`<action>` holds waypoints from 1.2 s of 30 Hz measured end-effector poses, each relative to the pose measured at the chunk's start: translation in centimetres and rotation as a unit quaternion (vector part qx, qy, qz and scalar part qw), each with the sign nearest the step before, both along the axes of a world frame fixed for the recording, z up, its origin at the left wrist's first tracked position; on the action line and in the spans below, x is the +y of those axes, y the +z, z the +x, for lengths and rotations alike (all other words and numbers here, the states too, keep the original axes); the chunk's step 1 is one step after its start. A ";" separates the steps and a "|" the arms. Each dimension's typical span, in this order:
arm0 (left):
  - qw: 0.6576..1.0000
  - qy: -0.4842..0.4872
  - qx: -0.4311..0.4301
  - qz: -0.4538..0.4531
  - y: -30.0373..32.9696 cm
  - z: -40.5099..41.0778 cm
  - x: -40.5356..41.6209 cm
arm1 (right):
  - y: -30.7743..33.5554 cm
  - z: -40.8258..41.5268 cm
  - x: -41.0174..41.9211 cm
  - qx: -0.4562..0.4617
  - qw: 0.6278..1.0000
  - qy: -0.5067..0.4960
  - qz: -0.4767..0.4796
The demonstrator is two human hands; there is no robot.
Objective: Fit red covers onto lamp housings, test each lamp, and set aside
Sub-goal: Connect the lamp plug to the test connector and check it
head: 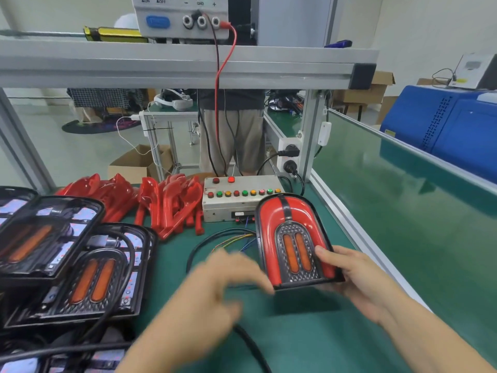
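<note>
Right hand (357, 281) is gripping the assembled lamp (293, 243) at its near right corner, thumb lying on the red cover, fingers curling under the black housing edge. The lamp is sitting tilted, near end lifted off the green surface (309, 332), far end pointing at the test box.

Left hand (223, 278) is blurring, fingers spread and loose, holding nothing, hovering just left of the lamp's near edge.

Handling read: rigid moulded plastic, probably light enough for one hand. The cover is glossy, so likely slick under a thumb; better to be clamping the housing rim on both long sides than pressing the lens. The amber inserts and the snap fit look like the weak spots; I'm avoiding twisting it.

The lamp's cable (215, 238) is trailing left across the surface, coloured bare leads fanning near the box. It'll drag when the lamp is lifted, so it needs gathering first.

Left side: uncovered housings (88, 270) are stacking up, cables looping over them.

Farther: loose red covers (166, 203) are piling beside the button test box (242, 197), one red lamp lit on top.

Farthest: a power supply (180, 17) is sitting on the upper shelf, red lead dropping down.
</note>
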State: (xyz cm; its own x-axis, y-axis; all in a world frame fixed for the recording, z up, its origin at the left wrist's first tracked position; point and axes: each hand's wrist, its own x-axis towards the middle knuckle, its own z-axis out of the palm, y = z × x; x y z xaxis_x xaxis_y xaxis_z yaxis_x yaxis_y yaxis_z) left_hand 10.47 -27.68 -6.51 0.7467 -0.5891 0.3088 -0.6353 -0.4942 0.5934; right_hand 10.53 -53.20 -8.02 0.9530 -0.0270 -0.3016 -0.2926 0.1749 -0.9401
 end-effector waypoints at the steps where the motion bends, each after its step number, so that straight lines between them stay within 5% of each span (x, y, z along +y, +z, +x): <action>1: 0.998 -0.033 0.007 0.060 -1.5 -1.6 -0.4 | -0.2 -0.1 -0.2 0.006 1.000 -0.006 0.015; 4: 0.997 -0.054 0.036 0.045 -6.1 -4.7 -0.8 | -0.8 -0.5 -0.4 0.021 0.999 -0.009 0.042; 7: 0.983 -0.124 0.044 0.127 -7.3 -5.4 -0.6 | -0.9 -1.0 -0.5 0.026 0.998 -0.016 0.063; 9: 0.982 -0.058 -0.093 0.154 -5.7 -4.2 0.2 | -0.9 -1.2 -0.6 0.025 0.996 -0.027 0.077; 10: 0.983 -0.060 -0.136 0.112 -5.0 -4.1 0.3 | -0.9 -1.3 -0.7 0.023 0.996 -0.034 0.084; 12: 0.992 -0.030 0.050 -0.115 -3.4 -4.0 0.0 | -1.0 -1.6 -0.8 0.021 0.995 -0.047 0.090; 14: 0.919 0.072 0.174 -0.346 -1.7 -2.7 -0.9 | -1.2 -1.8 -0.9 0.020 0.994 -0.060 0.090; 16: 0.856 0.169 0.219 -0.436 -0.4 -0.7 -2.0 | -1.5 -1.8 -1.0 0.020 0.991 -0.084 0.098; 19: 0.814 0.228 0.256 -0.469 1.2 2.3 -3.6 | -1.8 -1.6 -1.0 0.023 0.984 -0.126 0.125; 25: 0.879 0.241 0.118 -0.394 2.1 5.8 -5.2 | -1.9 -1.8 -0.7 0.039 0.982 -0.115 0.142; 32: 0.931 0.216 0.202 -0.214 -0.5 4.5 -8.6 | -2.0 -3.0 1.3 -0.054 0.980 -0.060 0.181; 36: 0.916 0.149 0.239 -0.286 -0.4 4.4 -8.7 | -0.8 -3.9 2.8 -0.128 0.970 -0.061 0.196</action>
State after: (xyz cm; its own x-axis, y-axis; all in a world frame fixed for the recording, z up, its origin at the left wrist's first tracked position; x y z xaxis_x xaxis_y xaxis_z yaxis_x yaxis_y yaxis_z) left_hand 14.84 -36.37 -6.90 0.9784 -0.1812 0.0991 -0.1226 -0.1236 0.9847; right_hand 6.64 -50.42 -8.81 0.9950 -0.0756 -0.0650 -0.0124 0.5525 -0.8334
